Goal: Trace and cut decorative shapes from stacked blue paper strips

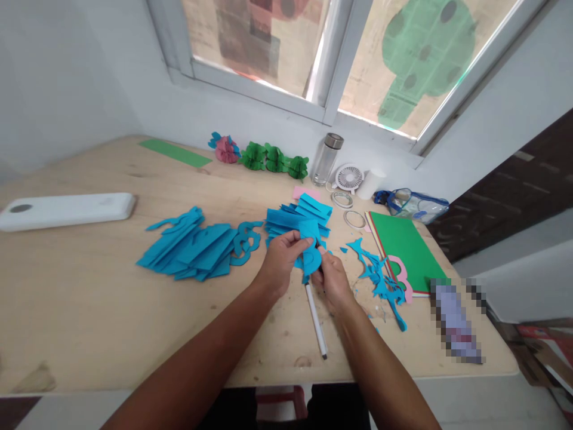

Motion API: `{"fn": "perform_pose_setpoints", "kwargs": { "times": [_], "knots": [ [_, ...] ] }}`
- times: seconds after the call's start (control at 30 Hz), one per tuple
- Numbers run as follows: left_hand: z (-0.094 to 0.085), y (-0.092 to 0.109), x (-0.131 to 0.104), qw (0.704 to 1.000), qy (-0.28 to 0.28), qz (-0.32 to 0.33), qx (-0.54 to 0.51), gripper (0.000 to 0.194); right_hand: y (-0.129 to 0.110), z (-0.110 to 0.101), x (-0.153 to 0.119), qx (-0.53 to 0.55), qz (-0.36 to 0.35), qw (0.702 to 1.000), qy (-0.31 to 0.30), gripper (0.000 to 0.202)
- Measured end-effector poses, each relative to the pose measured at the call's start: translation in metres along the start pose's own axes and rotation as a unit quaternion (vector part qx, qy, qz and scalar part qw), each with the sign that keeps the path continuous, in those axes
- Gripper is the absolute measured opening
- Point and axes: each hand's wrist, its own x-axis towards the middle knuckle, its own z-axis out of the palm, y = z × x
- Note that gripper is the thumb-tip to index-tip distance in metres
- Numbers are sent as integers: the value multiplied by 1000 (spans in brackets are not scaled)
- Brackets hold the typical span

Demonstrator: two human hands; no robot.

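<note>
My left hand [283, 260] pinches a folded piece of blue paper [310, 258] with a curved, cut outline, over the middle of the table. Close against the paper's right edge, my right hand [332, 278] is closed round dark scissors [318, 244], mostly hidden by the fingers. Just behind the hands lies a stack of folded blue papers [286, 220]. A white marker [317, 322] rests on the table below them. Left of my left hand are more folded blue papers [197, 248] and a curly blue cut-out [245, 242].
Blue scraps [378, 272] and a pink scalloped cut-out [400, 272] lie right, beside green sheets [409, 248]. Along the wall stand green paper shapes [273, 159], a bottle [324, 161], a small fan [349, 177] and tape rolls [354, 219]. A white device [67, 210] is left.
</note>
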Motion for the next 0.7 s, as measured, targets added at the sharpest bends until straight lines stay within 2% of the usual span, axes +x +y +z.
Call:
{"fn": "perform_pose_setpoints", "kwargs": {
  "times": [0.2, 0.7],
  "knots": [
    [1, 0, -1, 1000, 2, -18, 3, 25, -2, 1, -2, 3, 8, 1000, 17, 60],
    [0, 1, -1, 1000, 2, -6, 13, 27, 0, 0, -1, 14, 13, 1000, -5, 60]
  ]
}}
